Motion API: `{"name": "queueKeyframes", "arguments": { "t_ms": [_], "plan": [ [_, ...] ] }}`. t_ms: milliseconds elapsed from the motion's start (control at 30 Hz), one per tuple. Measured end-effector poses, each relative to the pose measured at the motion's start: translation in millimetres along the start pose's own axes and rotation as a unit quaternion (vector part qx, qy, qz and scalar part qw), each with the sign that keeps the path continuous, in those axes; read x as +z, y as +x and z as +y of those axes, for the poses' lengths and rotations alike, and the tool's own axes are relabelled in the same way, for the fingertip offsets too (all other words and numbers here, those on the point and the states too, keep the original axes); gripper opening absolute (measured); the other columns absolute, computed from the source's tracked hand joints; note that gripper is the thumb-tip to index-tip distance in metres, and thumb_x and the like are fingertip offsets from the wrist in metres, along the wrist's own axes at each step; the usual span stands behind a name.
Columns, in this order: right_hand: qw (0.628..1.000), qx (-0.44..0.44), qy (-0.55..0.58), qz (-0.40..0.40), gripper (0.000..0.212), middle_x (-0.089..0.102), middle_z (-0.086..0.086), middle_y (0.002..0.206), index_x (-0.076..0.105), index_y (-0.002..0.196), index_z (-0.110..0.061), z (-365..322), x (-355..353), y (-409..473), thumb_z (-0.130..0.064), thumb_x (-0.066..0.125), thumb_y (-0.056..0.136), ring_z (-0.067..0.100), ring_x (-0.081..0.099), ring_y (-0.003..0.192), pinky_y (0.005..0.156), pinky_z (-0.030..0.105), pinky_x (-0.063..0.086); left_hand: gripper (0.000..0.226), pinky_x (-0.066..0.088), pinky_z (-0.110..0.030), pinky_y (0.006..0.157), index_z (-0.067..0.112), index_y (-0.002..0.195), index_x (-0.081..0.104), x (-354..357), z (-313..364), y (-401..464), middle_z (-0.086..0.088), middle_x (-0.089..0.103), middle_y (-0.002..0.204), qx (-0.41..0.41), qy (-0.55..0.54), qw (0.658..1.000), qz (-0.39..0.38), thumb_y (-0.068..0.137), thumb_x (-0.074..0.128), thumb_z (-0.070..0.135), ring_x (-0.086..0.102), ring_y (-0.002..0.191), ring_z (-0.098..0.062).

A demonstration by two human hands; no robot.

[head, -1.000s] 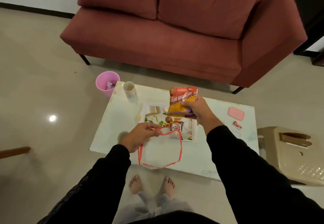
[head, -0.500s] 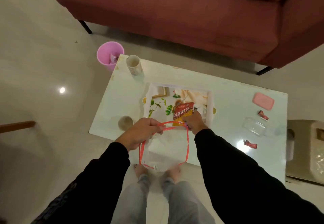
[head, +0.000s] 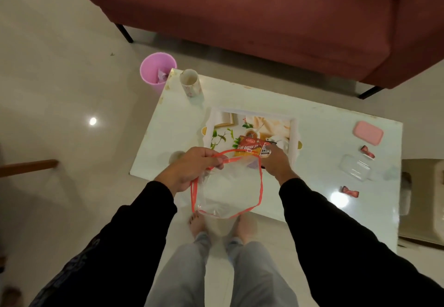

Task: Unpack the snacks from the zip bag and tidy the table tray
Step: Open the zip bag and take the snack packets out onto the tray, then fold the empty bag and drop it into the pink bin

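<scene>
Two snack packets (head: 249,146), two wrapped sweets (head: 367,151).

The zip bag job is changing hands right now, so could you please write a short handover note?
Left hand: pinching the red rim of the zip bag, holding its mouth open.
Right hand: at the bag's far rim beside the snacks; its grip is unclear.
Red snack packet and peanut packet lie on the tray.
Done: the bag looks empty.
Left: put the bag away, tidy the tray; the bow clips and clear box lie loose on the table.
</scene>
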State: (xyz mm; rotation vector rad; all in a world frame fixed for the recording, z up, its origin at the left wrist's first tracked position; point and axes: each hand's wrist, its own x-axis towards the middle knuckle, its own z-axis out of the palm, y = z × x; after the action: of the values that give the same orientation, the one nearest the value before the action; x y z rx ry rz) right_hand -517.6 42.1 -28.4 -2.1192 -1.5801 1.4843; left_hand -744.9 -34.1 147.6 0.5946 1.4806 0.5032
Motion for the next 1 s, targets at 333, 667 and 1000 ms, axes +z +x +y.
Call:
{"name": "queueKeyframes", "arguments": {
  "t_ms": [333,667,1000],
  "plan": [
    [0.925,-0.209,0.105,-0.298,0.062,0.064,0.003,0.125,0.059,0.127,-0.012,-162,-142,-155,0.017,0.061,0.073,0.015,0.058,0.119,0.097,0.027,0.05,0.018,0.022,-0.012,0.035,0.006,0.103,0.07,-20,122,-89,0.006,0.06,0.069,0.109,0.024,0.992,-0.061,0.096,0.054,0.008,0.032,0.04,0.0],
    [0.874,-0.348,0.214,-0.263,0.049,0.065,0.021,0.122,0.055,0.127,-0.001,-246,-217,-221,-0.003,0.067,0.08,0.025,0.064,0.106,0.097,0.04,0.048,0.02,0.025,-0.018,0.042,0.012,0.095,0.077,-46,200,-157,-0.005,0.049,0.078,0.249,0.016,0.968,-0.036,0.094,0.057,0.011,0.03,0.054,-0.009],
    [0.836,-0.403,0.371,0.013,0.018,0.06,0.005,0.055,0.058,0.075,-0.004,-287,-217,-252,0.0,0.073,0.082,0.012,0.05,0.043,0.043,0.023,0.042,0.019,0.044,-0.013,0.052,0.012,0.107,0.069,-40,225,-196,0.0,0.066,0.079,0.361,0.195,0.912,-0.003,0.091,0.066,0.022,0.054,0.061,-0.006]
  ]
}}
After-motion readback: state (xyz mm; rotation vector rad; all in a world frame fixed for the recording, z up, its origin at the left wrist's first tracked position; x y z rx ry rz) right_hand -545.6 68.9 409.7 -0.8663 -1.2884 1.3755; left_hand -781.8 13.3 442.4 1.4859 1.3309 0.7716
